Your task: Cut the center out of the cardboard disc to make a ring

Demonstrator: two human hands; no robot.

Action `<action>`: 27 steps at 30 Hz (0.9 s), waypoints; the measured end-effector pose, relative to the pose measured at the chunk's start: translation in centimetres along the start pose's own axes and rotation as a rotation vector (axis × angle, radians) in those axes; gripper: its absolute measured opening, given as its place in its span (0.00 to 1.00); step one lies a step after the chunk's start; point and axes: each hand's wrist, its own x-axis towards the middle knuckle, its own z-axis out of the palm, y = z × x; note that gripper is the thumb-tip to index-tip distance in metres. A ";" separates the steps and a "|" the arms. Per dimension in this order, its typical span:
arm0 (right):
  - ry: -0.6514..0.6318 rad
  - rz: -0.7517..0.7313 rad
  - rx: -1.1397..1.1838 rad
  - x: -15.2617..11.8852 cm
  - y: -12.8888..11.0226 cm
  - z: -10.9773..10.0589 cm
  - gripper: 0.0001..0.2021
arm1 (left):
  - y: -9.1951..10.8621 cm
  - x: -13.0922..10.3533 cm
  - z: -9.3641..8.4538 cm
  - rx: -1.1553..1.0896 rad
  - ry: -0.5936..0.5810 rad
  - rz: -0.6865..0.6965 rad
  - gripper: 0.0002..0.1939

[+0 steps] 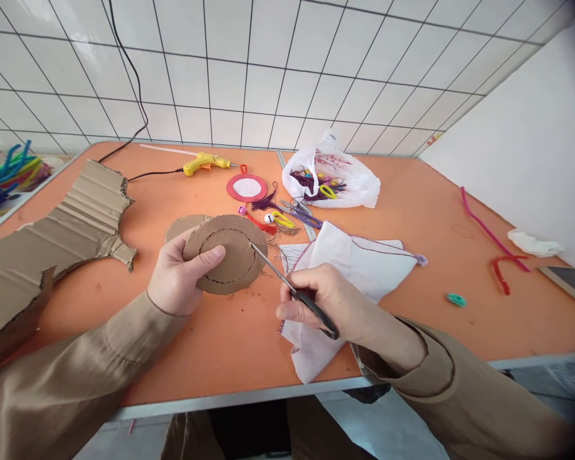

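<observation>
My left hand (179,271) grips a round cardboard disc (234,281) by its left edge, thumb on top. An inner circle is cut or scored into the disc. Black-handled scissors (311,310) are in my right hand (321,297), and their blade tips touch the disc at the right side of that inner circle. Another rounded cardboard piece (184,225) shows just behind the disc. White cloth (349,255) with dark red stitched edging lies under and beyond my right hand.
Torn corrugated cardboard (71,223) covers the left side. Behind are a yellow glue gun (206,163), a red-rimmed round piece (247,187), purple-handled scissors (301,212) and a white plastic bag (354,182). Pipe cleaners (491,227) lie right. The table's front edge (249,397) is near.
</observation>
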 end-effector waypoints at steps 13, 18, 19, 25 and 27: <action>-0.296 -0.042 0.347 0.5 1.1 -0.5 0.24 | 0.2 1.2 -1.5 0.118 -0.074 0.154 0.11; -0.333 -0.043 0.263 0.3 1.1 -0.9 0.29 | 1.5 1.2 -1.6 0.127 -0.134 0.093 0.10; -0.330 -0.052 0.236 0.3 1.1 -1.0 0.29 | 1.6 1.2 -1.6 0.123 -0.145 0.078 0.10; -0.271 0.000 0.282 0.2 1.1 -0.1 0.26 | 1.4 1.5 -1.9 0.210 -0.145 0.096 0.12; -0.209 0.037 0.272 0.3 0.9 0.4 0.24 | 1.2 1.5 -1.7 0.260 -0.119 0.101 0.13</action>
